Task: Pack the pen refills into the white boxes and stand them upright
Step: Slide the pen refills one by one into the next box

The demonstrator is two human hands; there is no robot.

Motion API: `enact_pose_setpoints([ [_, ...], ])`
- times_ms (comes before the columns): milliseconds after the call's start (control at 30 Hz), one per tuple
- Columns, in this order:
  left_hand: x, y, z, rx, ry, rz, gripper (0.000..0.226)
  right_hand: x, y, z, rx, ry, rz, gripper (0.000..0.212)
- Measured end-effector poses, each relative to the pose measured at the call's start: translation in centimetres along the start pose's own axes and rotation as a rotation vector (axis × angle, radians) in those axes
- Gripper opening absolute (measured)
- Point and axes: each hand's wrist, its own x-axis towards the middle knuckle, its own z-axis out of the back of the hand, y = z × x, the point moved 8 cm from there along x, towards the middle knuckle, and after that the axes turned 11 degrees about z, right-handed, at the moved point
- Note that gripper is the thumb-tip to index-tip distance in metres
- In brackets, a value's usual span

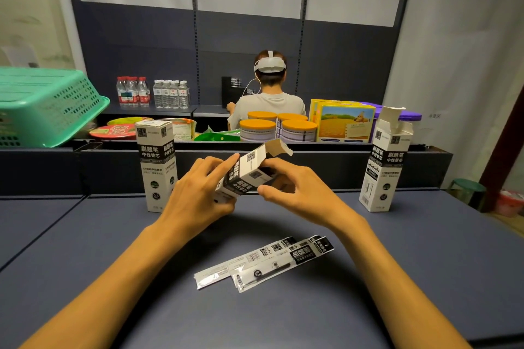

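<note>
Both our hands were on the tilted white box (246,176), held above the table (425,249) at centre, its flap open toward one o'clock. Our left hand (198,193) gripped the lower end, fingers curled; our right hand (295,187) pinched the open end. Two refill packets (263,262) lay at six o'clock.

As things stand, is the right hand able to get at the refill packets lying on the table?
Probably yes, once freed. The right hand is busy at the open box that the left hand grips, but the refill packets lie uncovered just below it on the table.
</note>
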Motion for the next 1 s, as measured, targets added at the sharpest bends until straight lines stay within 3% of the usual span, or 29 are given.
enact_pose_setpoints([
  [233, 0.1, 1.0, 0.3, -0.013, -0.021, 0.062, 0.088, -0.2, -0.6, 2.2, -0.013, -0.132, 0.024, 0.035],
  [400, 0.3, 1.8, 0.3, -0.041, -0.027, 0.112, 0.090, -0.7, -1.9, 3.1, -0.226, -0.150, -0.008, 0.039],
  [633, 0.8, 2.2, 0.4, -0.157, -0.029, 0.170, 0.089, -0.9, -3.6, 2.7, -0.624, 0.098, -0.178, 0.068],
  [1000, 2.1, 2.6, 0.3, -0.466, 0.004, 0.305, 0.076, -1.0, -4.7, 3.1, -0.740, 0.260, -0.377, 0.078],
])
